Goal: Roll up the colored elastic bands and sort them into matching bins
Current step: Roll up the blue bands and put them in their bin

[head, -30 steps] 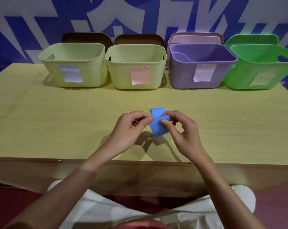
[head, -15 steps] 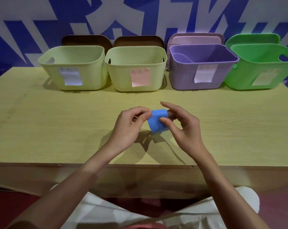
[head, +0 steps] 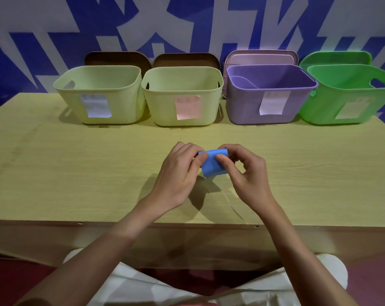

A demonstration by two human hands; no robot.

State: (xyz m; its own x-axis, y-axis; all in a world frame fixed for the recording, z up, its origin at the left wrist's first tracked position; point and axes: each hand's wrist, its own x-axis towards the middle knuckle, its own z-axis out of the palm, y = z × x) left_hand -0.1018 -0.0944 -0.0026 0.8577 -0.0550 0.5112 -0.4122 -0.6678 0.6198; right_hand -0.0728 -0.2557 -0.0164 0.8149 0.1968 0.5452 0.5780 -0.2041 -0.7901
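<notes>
Rolling step under way: left hand (head: 180, 171) and right hand (head: 246, 173) both pinch blue band (head: 213, 163), held above table (head: 76, 173), in front of purple bin (head: 249, 107). Next: finish roll (labels unreadable), pick matching bin.

Blue band (head: 213, 164), purple bin (head: 249, 107), green bin (head: 319, 111).

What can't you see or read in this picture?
Head view only:
- Writing on the bin labels: too small and blurred to read.
- Floors of the yellow bins: hidden by their front walls.
- Green bin: right side cut off by the frame edge.
- Blue band: its ends hidden by both hands' fingers.
</notes>
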